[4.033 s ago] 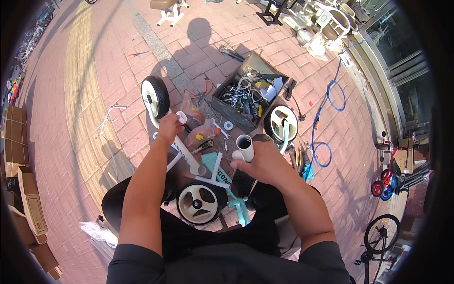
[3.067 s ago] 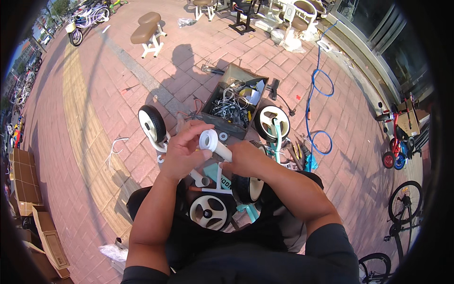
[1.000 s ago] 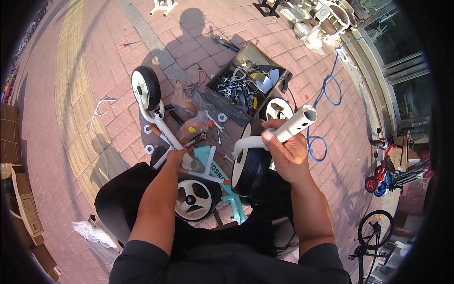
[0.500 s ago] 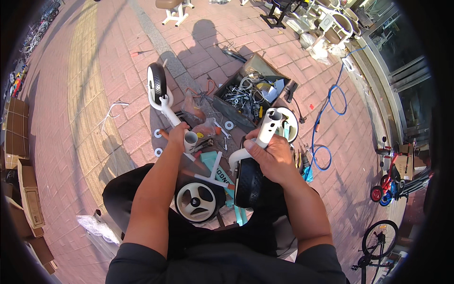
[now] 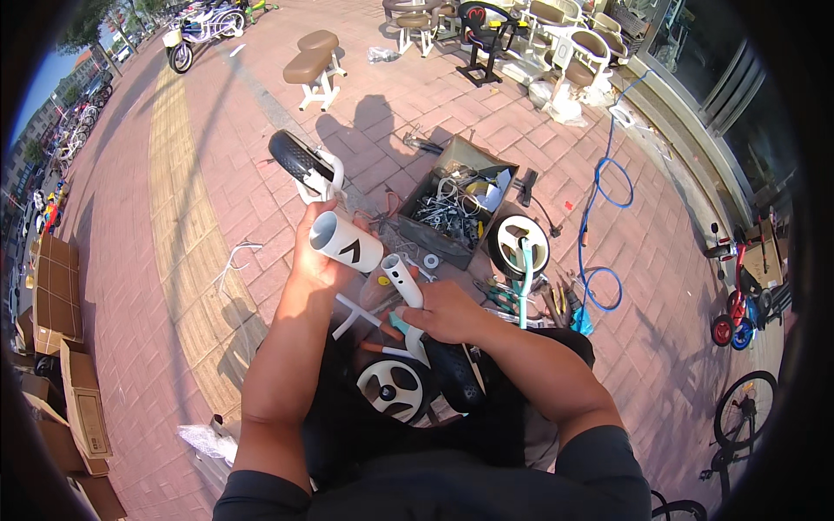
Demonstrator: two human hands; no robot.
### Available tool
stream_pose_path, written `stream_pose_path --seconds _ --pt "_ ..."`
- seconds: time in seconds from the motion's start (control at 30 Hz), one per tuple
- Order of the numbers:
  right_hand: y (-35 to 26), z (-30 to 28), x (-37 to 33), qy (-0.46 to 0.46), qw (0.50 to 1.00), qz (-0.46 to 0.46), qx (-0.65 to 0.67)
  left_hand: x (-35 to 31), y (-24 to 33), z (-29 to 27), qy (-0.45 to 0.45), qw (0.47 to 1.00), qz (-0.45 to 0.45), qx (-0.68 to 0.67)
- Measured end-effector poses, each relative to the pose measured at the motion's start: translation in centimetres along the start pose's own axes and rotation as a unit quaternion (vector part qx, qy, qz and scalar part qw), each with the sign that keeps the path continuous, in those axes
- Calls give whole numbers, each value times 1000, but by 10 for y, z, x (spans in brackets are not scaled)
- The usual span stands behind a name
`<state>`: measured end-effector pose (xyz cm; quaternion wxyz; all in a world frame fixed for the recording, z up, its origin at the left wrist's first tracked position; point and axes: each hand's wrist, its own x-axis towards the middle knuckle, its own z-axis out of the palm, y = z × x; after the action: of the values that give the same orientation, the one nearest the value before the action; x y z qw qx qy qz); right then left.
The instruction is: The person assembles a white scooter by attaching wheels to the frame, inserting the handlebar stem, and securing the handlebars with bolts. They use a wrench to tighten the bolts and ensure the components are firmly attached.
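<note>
While the L hand (image 5: 314, 260) has its fingers clamped round a white frame (image 5: 354, 246), the R hand (image 5: 445, 311) has its fingers wrapped on a white fork (image 5: 401, 280), so both parts are held up in front of the lap. The frame's wide tube, w/ a black arrow-like mark, sticks out right of the L fingers; its open end faces near-left, by the palm. A black-tyred wheel (image 5: 300, 156) sits beyond the L fingers, on the frame's far end. The fork's straight tube, w/ small holes, pokes out far-left of the R fingers, open end up; its bent part drops on the near side toward a second tyre (image 5: 456, 378). Frame tube & fork top are just beside each other; can't tell if touching.

Containers: far of the R hand, an open metal toolbox (image 5: 426, 239) on the paving, packed w/ loose bolts & screws (image 5: 439, 211), pale cables, white paper (image 5: 495, 189) & some yellow bits. Far left, approx. level w/ the L forearm, a strapped cardboard box (image 5: 56, 291); nearer, an open carton (image 5: 85, 399), contents too hard to make out.
</note>
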<state>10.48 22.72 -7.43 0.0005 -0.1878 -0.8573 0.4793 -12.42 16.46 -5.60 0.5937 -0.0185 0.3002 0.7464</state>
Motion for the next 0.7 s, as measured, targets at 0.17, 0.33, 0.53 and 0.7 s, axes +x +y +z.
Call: stream_pose_path --seconds 0.17,0.33,0.53,0.7 --pt "6 6 10 10 1000 14 -23 13 -9 -20 9 993 -99 -61" --pt "11 4 21 23 999 24 -26 21 0 -23 -5 992 -113 -64" --pt "14 4 24 9 999 25 -38 21 6 -23 -12 993 -106 -52" --pt "16 9 25 -7 997 52 -48 18 2 -18 -10 992 -109 -56"
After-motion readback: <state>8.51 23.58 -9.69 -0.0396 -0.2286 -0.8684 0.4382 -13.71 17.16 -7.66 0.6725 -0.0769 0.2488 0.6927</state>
